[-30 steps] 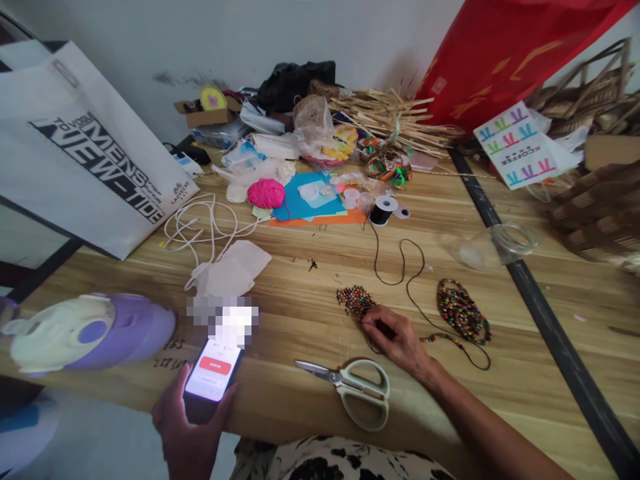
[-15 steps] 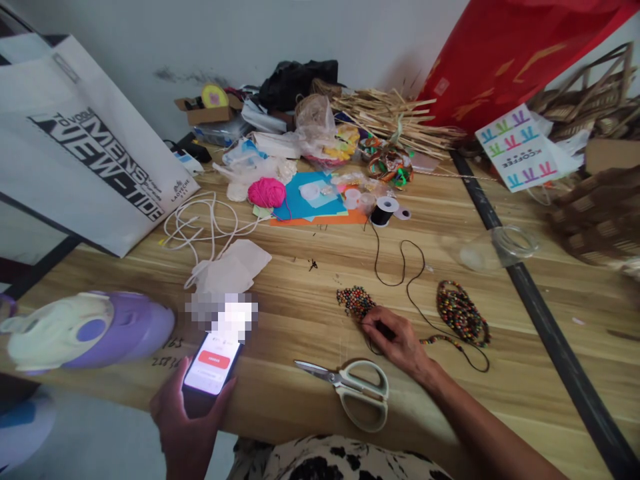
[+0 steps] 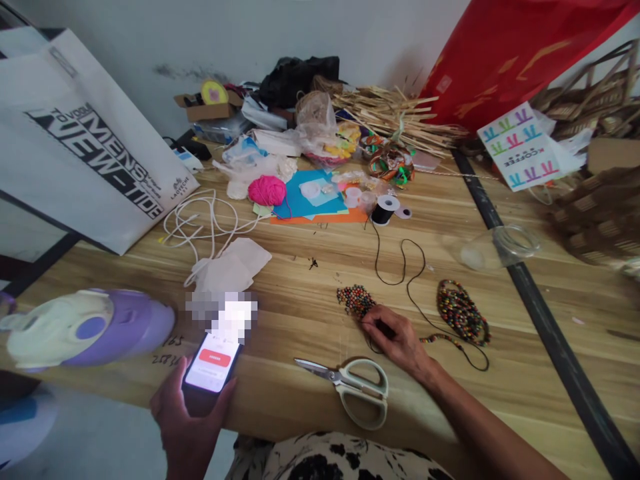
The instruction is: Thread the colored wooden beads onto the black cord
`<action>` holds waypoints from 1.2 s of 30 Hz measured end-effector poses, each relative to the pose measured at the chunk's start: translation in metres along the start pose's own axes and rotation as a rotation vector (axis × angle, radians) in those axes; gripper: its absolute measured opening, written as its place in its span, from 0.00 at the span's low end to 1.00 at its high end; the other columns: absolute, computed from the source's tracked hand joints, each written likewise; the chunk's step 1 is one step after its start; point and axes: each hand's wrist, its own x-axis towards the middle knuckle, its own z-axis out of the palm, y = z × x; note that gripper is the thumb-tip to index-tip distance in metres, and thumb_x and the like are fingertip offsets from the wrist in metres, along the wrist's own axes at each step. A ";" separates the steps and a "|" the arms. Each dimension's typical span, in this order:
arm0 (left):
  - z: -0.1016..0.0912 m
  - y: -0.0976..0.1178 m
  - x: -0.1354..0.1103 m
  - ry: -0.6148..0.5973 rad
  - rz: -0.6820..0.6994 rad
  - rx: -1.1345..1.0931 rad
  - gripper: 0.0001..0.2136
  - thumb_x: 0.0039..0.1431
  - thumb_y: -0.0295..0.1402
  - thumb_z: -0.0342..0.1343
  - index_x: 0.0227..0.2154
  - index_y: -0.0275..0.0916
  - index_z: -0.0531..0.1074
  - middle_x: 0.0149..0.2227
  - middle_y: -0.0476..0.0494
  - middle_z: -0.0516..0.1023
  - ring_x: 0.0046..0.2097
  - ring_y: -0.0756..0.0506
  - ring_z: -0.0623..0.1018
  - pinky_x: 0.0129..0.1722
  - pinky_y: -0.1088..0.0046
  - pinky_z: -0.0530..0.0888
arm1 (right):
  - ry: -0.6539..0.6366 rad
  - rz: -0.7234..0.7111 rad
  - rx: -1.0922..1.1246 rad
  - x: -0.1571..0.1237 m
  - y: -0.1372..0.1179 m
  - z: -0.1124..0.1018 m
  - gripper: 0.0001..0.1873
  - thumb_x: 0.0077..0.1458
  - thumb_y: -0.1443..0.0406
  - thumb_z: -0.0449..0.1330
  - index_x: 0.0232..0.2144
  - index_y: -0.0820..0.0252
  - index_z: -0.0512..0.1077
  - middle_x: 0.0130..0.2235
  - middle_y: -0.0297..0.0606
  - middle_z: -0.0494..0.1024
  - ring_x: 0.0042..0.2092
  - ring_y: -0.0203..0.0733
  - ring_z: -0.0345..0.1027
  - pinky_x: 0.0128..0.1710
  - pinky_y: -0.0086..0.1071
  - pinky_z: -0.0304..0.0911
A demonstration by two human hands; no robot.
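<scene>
My left hand grips a lit phone at the near edge of the wooden table, thumb on its left side. My right hand rests on the table with its fingers curled down over a thin black cord, right beside a small pile of coloured beads. The cord runs back to a black spool. A strand of strung beads lies coiled to the right of that hand. White-handled scissors lie just in front of it.
A purple and cream bottle lies at the near left, a white printed bag behind it. White cord, cloth pouches, pink yarn, coloured paper, sticks and a red bag crowd the back. A glass jar lies right.
The view shifts slightly. My left hand with the phone has drawn a little nearer to me. My right hand stays on the cord.
</scene>
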 end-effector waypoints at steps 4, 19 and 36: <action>0.001 -0.002 -0.001 -0.003 -0.016 0.033 0.45 0.43 0.57 0.57 0.59 0.30 0.58 0.54 0.27 0.67 0.58 0.29 0.62 0.57 0.46 0.60 | -0.010 0.008 0.003 0.000 0.000 0.000 0.11 0.61 0.62 0.53 0.30 0.61 0.69 0.29 0.38 0.73 0.31 0.38 0.67 0.32 0.29 0.63; 0.000 0.000 0.000 0.000 -0.016 0.040 0.45 0.43 0.58 0.56 0.59 0.29 0.58 0.53 0.27 0.68 0.57 0.28 0.63 0.57 0.44 0.60 | -0.003 -0.005 0.008 0.000 0.000 0.000 0.11 0.61 0.62 0.53 0.29 0.61 0.69 0.28 0.37 0.72 0.29 0.37 0.66 0.30 0.29 0.63; 0.001 -0.003 -0.001 0.013 -0.001 0.025 0.44 0.45 0.55 0.57 0.59 0.29 0.58 0.54 0.26 0.67 0.58 0.29 0.62 0.57 0.45 0.60 | -0.024 -0.001 -0.009 -0.001 0.004 0.001 0.09 0.61 0.62 0.53 0.31 0.60 0.69 0.30 0.39 0.73 0.32 0.39 0.67 0.32 0.30 0.64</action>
